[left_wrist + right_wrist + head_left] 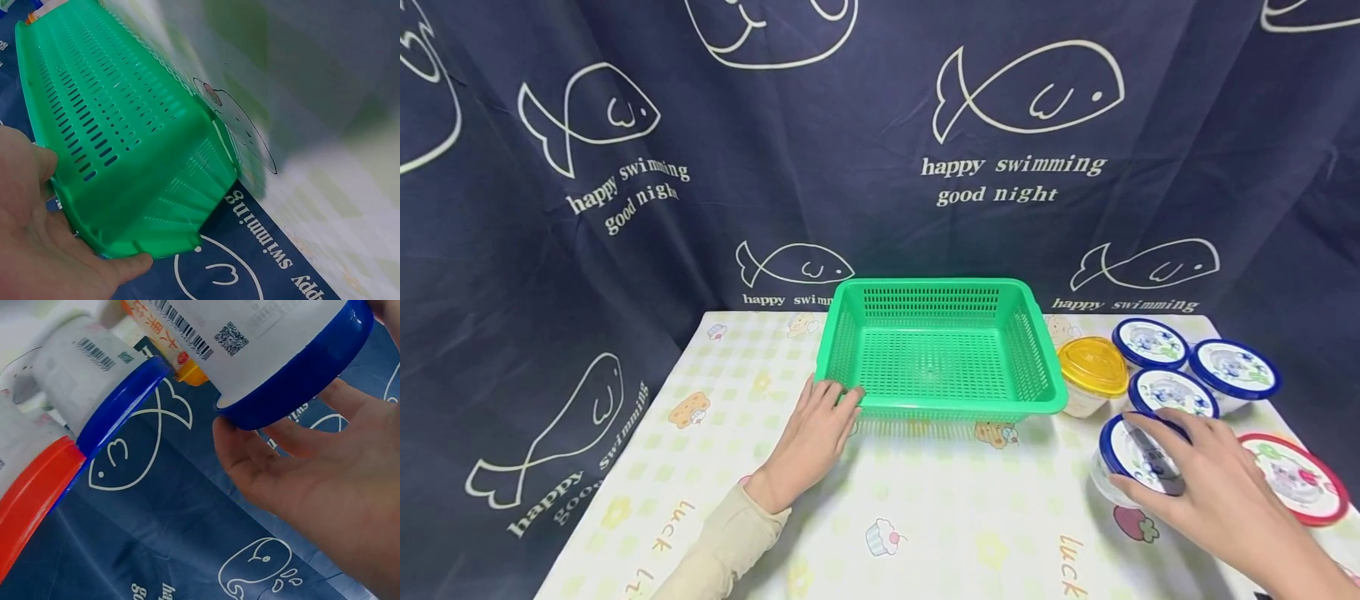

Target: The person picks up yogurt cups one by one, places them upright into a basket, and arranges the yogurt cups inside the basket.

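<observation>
A green plastic basket (940,406) with slotted walls stands toward the back of the table, its inside bare. My left hand (808,437) grips its near left corner; in the left wrist view the thumb and fingers lie around the rim (94,240). On the right, my right hand (1217,479) holds a round tub with a blue lid (1123,442), thumb on the near side and fingers across the far side. The right wrist view shows this tub's white body (262,350) with a printed code, fingertips at the lid's edge.
Right of the basket stands a yellow-lidded tub (1093,367). Beyond the held tub are several more blue-lidded tubs (1150,342) close together. A red-lidded tub (1300,479) sits near the table's right edge. A dark blue curtain (880,167) hangs behind the patterned tablecloth (940,492).
</observation>
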Action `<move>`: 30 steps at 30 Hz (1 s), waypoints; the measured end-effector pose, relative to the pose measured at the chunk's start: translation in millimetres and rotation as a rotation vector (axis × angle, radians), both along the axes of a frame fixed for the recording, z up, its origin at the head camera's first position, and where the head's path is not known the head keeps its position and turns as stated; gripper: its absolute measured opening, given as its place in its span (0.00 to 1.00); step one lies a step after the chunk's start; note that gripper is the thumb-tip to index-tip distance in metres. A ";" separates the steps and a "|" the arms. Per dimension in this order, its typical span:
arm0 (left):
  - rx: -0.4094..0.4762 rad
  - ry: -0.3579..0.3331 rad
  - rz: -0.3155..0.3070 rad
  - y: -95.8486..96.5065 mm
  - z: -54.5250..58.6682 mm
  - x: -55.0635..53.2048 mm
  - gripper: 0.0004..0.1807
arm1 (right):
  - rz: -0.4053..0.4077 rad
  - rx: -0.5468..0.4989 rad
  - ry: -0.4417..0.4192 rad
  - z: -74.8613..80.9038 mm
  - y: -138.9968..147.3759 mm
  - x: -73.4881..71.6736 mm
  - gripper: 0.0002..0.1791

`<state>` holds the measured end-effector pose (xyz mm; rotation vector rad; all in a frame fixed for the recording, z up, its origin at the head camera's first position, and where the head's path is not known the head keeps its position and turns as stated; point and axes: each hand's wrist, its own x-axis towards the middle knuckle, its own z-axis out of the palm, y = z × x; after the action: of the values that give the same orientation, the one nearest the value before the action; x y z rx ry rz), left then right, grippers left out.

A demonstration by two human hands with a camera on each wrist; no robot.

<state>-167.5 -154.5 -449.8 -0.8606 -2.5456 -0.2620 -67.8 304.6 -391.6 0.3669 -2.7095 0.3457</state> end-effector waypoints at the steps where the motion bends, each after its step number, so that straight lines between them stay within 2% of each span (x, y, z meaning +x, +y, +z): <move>1: -0.002 -0.003 0.002 0.0 0.3 0.1 0.18 | 0.005 -0.007 0.006 1.5 -0.9 -0.6 0.46; 9: -0.028 -0.018 0.018 -1.8 -0.1 0.5 0.17 | 0.104 -0.067 0.113 13.1 -9.1 -8.4 0.41; 13: -0.035 -0.004 0.011 -2.6 -0.3 0.8 0.19 | 0.136 -0.085 0.133 17.8 -11.2 -11.6 0.41; 16: -0.035 0.003 0.004 -2.1 0.4 1.0 0.20 | 0.141 -0.092 0.133 22.5 -13.4 -13.0 0.41; 23: -0.021 -0.006 0.003 -0.6 2.1 1.2 0.16 | 0.121 -0.106 0.090 35.8 -21.7 -16.9 0.38; 30: -0.019 -0.007 -0.003 -0.5 1.7 1.7 0.18 | 0.168 -0.096 0.120 45.7 -30.9 -28.2 0.37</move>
<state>-165.7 -155.0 -448.0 -0.8718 -2.5571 -0.2430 -96.0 273.7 -345.8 0.5700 -2.5409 0.4823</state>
